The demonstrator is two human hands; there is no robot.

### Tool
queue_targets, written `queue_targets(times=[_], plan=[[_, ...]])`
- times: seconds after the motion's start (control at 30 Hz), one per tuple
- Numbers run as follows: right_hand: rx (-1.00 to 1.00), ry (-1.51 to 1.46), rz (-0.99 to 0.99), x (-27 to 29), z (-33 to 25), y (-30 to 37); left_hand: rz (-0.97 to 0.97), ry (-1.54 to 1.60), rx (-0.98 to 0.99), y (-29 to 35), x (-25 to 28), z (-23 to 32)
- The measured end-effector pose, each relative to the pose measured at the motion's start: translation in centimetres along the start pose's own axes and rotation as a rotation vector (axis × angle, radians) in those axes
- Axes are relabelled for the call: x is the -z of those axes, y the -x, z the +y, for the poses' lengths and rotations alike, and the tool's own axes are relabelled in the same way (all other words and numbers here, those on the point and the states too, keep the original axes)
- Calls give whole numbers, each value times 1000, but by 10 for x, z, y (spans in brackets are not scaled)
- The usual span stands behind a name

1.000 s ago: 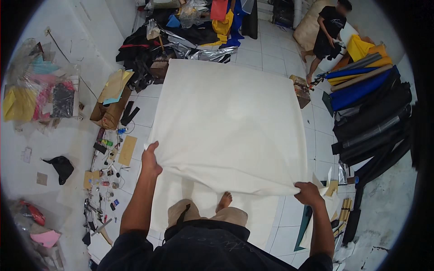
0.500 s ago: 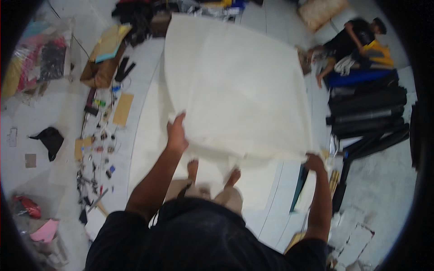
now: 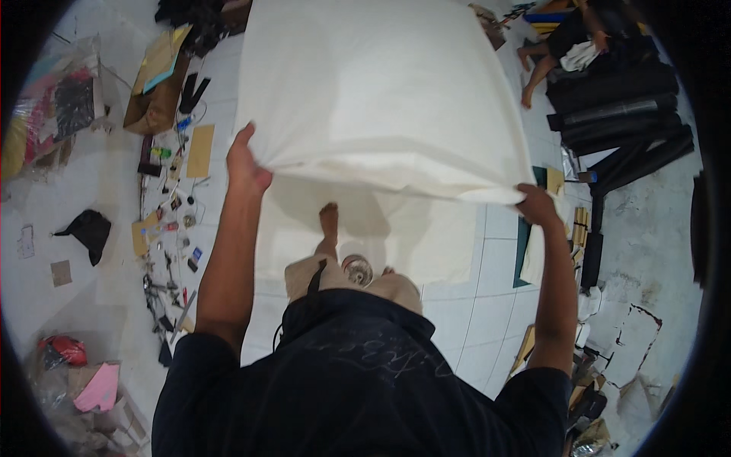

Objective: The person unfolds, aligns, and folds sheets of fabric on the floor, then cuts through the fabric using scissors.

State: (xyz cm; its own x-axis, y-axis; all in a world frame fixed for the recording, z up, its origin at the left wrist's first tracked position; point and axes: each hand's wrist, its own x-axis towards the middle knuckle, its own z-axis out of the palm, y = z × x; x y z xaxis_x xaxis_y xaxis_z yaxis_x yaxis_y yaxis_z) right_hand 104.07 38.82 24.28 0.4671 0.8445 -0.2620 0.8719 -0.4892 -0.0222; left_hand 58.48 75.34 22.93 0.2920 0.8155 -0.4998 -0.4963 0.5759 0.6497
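Note:
A large cream-white fabric sheet [image 3: 373, 84] stretches away from me between my two hands. My left hand [image 3: 247, 164] grips its near left corner, with the thumb pointing up and away. At the near right corner, my right hand [image 3: 537, 206] is closed on the same edge. That edge is drawn taut, with a sagging fold just behind it. Below it, a cream layer [image 3: 426, 244] lies on the floor, where one of my bare feet stands. Between my legs sits a round metal object [image 3: 356, 269], whose kind I cannot make out.
Small tools and parts [image 3: 171, 259] are strewn along the left, beside a cardboard box [image 3: 158, 103]. Dark rolls [image 3: 617, 107] are stacked on the right, where a co-worker's bare leg [image 3: 537, 76] and hand show. A dark green piece [image 3: 522, 255] lies beneath my right forearm.
Both hands have moved up in the view, farther from my body, and the sheet's near edge has pulled straighter. The round metal object has come into sight between my legs.

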Motion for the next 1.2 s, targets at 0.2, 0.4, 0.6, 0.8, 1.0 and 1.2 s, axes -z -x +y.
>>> queue_targets(times=[0.2,0.4,0.6,0.8,1.0,1.2], plan=[[3,-36,-15,-16,-13,101,-25,-65,-58,84,48,-38],[113,-214,-135,-20,-2,191,103,-168,-56,180,88,-45],[81,-312,-217,-67,6,309,67,-208,-158,296,120,-62],[-37,-334,68,-114,3,309,48,-144,-50,270,190,-98],[-121,-301,195,-186,13,271,134,-117,-49,202,227,-152],[-110,-258,176,-261,-9,246,388,-177,-127,178,292,-204]])
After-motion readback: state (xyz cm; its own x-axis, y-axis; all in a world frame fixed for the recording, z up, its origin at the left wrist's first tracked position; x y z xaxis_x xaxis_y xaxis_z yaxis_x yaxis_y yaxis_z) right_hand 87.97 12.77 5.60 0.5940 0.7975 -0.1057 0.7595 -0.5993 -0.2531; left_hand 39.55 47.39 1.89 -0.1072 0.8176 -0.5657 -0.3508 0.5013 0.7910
